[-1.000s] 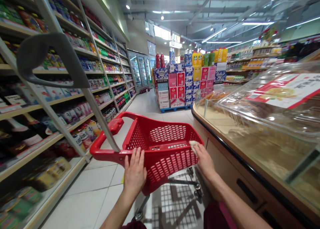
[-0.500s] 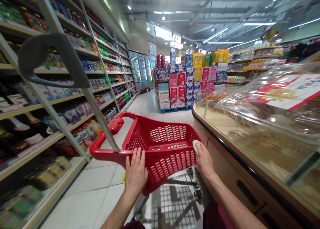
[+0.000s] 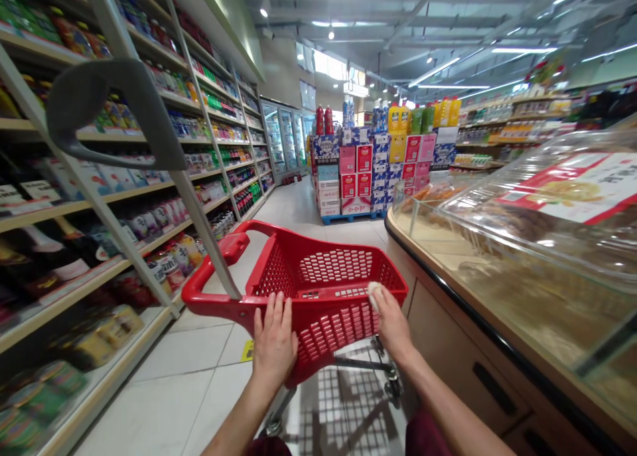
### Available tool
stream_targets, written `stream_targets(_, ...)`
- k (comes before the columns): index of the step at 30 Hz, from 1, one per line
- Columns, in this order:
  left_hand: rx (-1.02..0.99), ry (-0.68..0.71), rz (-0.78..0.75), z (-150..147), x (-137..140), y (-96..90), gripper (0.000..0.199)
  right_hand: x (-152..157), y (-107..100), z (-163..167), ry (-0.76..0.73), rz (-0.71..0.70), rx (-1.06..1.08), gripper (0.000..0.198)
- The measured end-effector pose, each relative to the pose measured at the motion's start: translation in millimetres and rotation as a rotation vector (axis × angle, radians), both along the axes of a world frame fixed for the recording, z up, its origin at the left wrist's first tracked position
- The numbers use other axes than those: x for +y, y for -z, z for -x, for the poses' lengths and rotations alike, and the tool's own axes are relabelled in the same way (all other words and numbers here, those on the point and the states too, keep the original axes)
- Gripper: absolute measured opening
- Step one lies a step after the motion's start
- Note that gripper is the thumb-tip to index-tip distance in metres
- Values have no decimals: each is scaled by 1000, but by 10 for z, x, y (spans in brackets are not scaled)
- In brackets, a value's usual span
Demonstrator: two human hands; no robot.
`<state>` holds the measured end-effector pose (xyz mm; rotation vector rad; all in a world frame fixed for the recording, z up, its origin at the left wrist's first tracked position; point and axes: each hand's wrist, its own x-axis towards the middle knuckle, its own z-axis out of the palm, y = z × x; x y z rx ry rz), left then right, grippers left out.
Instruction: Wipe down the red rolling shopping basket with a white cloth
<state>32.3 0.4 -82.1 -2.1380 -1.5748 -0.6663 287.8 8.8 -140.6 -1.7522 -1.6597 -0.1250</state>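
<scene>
A red plastic shopping cart (image 3: 328, 336) stands before me, its basket empty and its side wall full of slots. My left hand (image 3: 273, 340) lies flat against that near side, fingers stretched up to the rim close to the grey upright pole (image 3: 206, 233). Farther right along the same rim, my right hand (image 3: 391, 316) presses a white cloth (image 3: 373, 291) onto the edge, fingers closed around it. Most of the cloth is hidden in the hand. A grey loop-shaped handle (image 3: 117, 111) tops the pole at upper left.
Shelves of drinks (image 3: 164, 237) run along the left. A glass-edged display counter (image 3: 478, 297) with packaged food (image 3: 547, 190) stands close on the right. Ahead, stacked drink boxes (image 3: 355, 177) rest on a blue pallet (image 3: 348, 217). White floor tiles (image 3: 174, 389) lie beneath the cart.
My right hand has slid left along the cart's rim with the cloth, away from the front corner. The left hand stays on the side. The view has shifted slightly.
</scene>
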Motion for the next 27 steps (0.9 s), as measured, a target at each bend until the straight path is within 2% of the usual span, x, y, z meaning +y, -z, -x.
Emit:
stream_targets(3, 12, -3, 4, 4, -5, -10, 58, -3, -18, 418, -224, -67, -59, 51)
stream_targets(5, 19, 2, 12, 18, -12, -22, 57, 2, -36, 507, -286, -110, -65, 52)
stream_targets(10, 9, 4, 30, 14, -28, -16, 56, 16, -14, 122, 19, -58, 40, 54)
stream_targets(14, -3, -26, 29, -4, -28, -3, 57, 5, -13, -70, -137, -100, -26, 53)
stream_targets(15, 4, -22, 30, -3, -28, -5, 56, 7, -16, -126, -127, -119, -23, 51)
stream_targets(17, 21, -7, 34, 0, -30, -13, 55, 7, 18, -290, 13, -154, 18, 48)
stream_targets(19, 29, -6, 31, 0, -32, -21, 54, -26, 163, -485, 154, -156, 51, 47)
stream_targets(20, 29, -11, 26, -2, -33, -23, 54, -63, 283, -569, 174, -128, 53, 47)
stream_targets(24, 25, -21, 22, -10, -33, -29, 53, -279, 808, -723, 1, 145, 26, 43)
stream_targets(25, 26, -18, 29, -10, -32, -32, 54, -316, 855, -728, -4, 166, 38, 43)
stream_targets(27, 29, -10, 47, -13, -30, -37, 54, -323, 775, -727, 87, 60, 97, 46)
